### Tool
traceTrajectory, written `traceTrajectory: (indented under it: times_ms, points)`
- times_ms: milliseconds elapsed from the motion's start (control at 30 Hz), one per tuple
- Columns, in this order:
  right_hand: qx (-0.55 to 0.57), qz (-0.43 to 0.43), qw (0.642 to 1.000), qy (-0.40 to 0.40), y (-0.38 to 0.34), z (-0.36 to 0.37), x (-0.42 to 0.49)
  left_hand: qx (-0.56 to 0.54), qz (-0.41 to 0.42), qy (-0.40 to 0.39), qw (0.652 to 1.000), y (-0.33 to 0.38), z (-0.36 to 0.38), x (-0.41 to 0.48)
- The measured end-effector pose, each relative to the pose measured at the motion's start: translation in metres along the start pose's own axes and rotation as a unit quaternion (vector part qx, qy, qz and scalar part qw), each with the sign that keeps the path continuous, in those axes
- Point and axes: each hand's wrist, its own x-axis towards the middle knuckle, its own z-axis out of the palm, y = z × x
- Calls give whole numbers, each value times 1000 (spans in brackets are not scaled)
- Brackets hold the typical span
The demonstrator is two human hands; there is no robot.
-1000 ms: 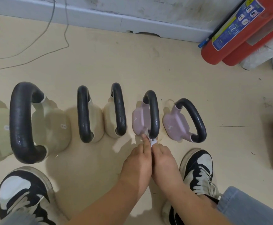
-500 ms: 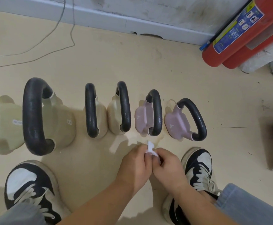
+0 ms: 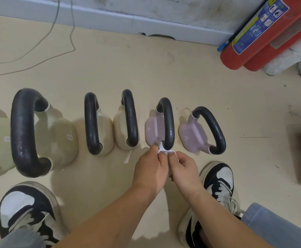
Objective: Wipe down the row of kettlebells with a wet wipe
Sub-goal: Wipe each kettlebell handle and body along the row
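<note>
A row of kettlebells with black handles stands on the beige floor. From the left: a large cream one marked 8 (image 3: pixel 56 136), two smaller cream ones (image 3: pixel 106 133) (image 3: pixel 119 129), then two small pink ones (image 3: pixel 152 129) (image 3: pixel 194 136). A small white wet wipe (image 3: pixel 164 149) is pinched between my left hand (image 3: pixel 151 169) and my right hand (image 3: pixel 182 167). Both hands are held together just in front of the left pink kettlebell, and the wipe lies against the near end of its handle.
Two red fire extinguishers (image 3: pixel 264 36) lean at the back right by the grey skirting board (image 3: pixel 110 17). Thin cables (image 3: pixel 60 33) trail across the floor at the back left. My two black-and-white shoes (image 3: pixel 28 210) (image 3: pixel 217 179) stand close in front of the row.
Half a second ago the hands held the wipe a little back from the row; now they have moved forward, and the wipe is against the left pink kettlebell's handle again.
</note>
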Motion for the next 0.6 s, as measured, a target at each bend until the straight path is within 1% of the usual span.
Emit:
traceTrajectory:
  times_ms: [167, 267, 367, 467, 600]
  points:
    - [-9, 60, 998, 0, 4, 3, 8, 31, -22, -9, 999, -11, -1, 11]
    - [-20, 119, 993, -10, 5, 2, 9, 78, -35, -52, 995, -17, 0, 16]
    - [-43, 169, 983, -50, 6, -2, 4, 101, -72, -85, 989, -24, 2, 16]
    - [-54, 191, 976, -95, 3, -6, -1, 94, -76, -111, 986, -26, -4, 14]
    - [-25, 196, 972, -128, -10, -6, -11, 55, -64, -99, 992, -17, -27, -8]
